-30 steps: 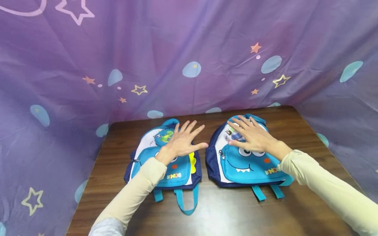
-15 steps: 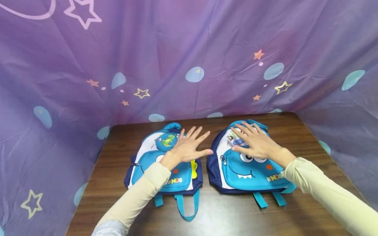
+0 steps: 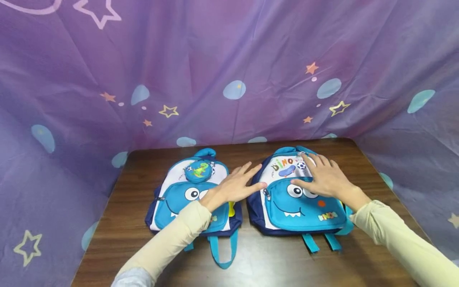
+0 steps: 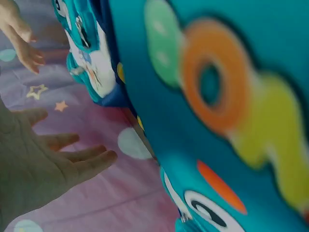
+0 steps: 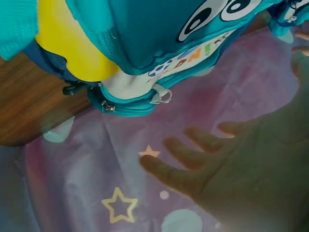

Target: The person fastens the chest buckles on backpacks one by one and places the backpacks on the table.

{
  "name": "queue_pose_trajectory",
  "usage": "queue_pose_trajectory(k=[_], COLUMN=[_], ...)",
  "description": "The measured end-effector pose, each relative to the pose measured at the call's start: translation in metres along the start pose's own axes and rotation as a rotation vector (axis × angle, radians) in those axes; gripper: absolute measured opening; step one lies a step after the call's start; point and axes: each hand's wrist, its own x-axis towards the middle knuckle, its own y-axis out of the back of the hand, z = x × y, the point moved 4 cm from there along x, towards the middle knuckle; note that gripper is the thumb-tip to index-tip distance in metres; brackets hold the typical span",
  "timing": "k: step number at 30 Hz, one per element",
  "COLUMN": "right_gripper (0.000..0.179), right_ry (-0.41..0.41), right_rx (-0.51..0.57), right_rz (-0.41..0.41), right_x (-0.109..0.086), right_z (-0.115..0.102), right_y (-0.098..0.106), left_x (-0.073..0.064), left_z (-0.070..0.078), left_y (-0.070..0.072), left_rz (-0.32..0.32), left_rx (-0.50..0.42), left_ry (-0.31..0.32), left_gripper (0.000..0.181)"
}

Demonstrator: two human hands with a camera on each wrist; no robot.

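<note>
Two children's blue dinosaur backpacks lie flat side by side, fronts up. The left backpack (image 3: 172, 199) has a round pouch with a green dinosaur (image 3: 198, 170) on its upper part. On the right backpack (image 3: 283, 207), "DINO" lettering, a skateboard and a ball are printed. My left hand (image 3: 234, 186) hovers over the left backpack's right side, fingers stretched toward the gap between the two. Above the right backpack's upper right is my right hand (image 3: 328, 178), fingers spread. Both wrist views show the left hand (image 4: 43, 169) and right hand (image 5: 251, 164) apart from the bags, holding nothing.
Beneath the bags is a brown wooden table (image 3: 125, 223). A purple curtain (image 3: 201, 67) with stars and blue spots stands behind it and along both sides. A teal strap loop (image 3: 224, 255) hangs toward me from the left backpack, and two short straps (image 3: 311, 243) from the right.
My left hand has turned and shifted right, uncovering the left bag's round pouch. My right hand has moved rightward, baring the "DINO" print. Both backpacks stay in place; the view shifts slightly.
</note>
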Motion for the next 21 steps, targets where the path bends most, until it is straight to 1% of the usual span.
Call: queue_pose_trajectory(k=[2,3,4,5,7,9,10,11,12,14,16,18,21], right_gripper=[0.111,0.113,0.116,0.117,0.12,0.122,0.124,0.124,0.124,0.124,0.123,0.121,0.121], right_ry=[-0.069,-0.102,-0.137,-0.171,-0.234,-0.287,-0.309,-0.326,-0.342,-0.372,-0.398,-0.435,-0.48], right_rx=[0.035,0.055,0.081,0.109,0.165,0.214,0.235,0.255,0.271,0.303,0.333,0.348,0.362], right_rz=[-0.031,-0.051,-0.077,-0.103,-0.153,-0.197,-0.218,-0.235,-0.247,-0.277,-0.299,-0.294,-0.279], right_x=[0.0,0.0,-0.001,-0.002,-0.005,-0.008,-0.01,-0.012,-0.014,-0.017,-0.02,-0.023,-0.024], right_z=[0.004,0.008,0.01,0.013,0.02,0.028,0.032,0.036,0.04,0.047,0.052,0.057,0.06], right_y=[0.003,0.003,0.003,0.003,0.003,0.002,0.001,0.001,0.0,-0.004,-0.009,-0.016,-0.028], left_x=[0.002,0.003,0.004,0.005,0.008,0.011,0.012,0.013,0.013,0.015,0.016,0.017,0.019], left_z=[0.003,0.005,0.007,0.008,0.012,0.014,0.016,0.017,0.018,0.019,0.02,0.021,0.021], left_y=[0.004,0.006,0.007,0.008,0.01,0.01,0.01,0.01,0.009,0.005,-0.003,-0.011,-0.024], left_rz=[0.009,0.018,0.021,0.02,0.023,0.042,0.053,0.062,0.072,0.092,0.113,0.144,0.227], left_rx=[-0.081,-0.138,-0.227,-0.355,-0.662,-0.958,-1.076,-1.156,-1.194,-1.214,-1.209,-1.189,-1.168], left_ry=[0.006,0.017,0.037,0.066,0.144,0.228,0.268,0.299,0.321,0.359,0.403,0.446,0.494], left_gripper=[0.075,0.074,0.073,0.073,0.073,0.074,0.074,0.075,0.075,0.078,0.08,0.084,0.089])
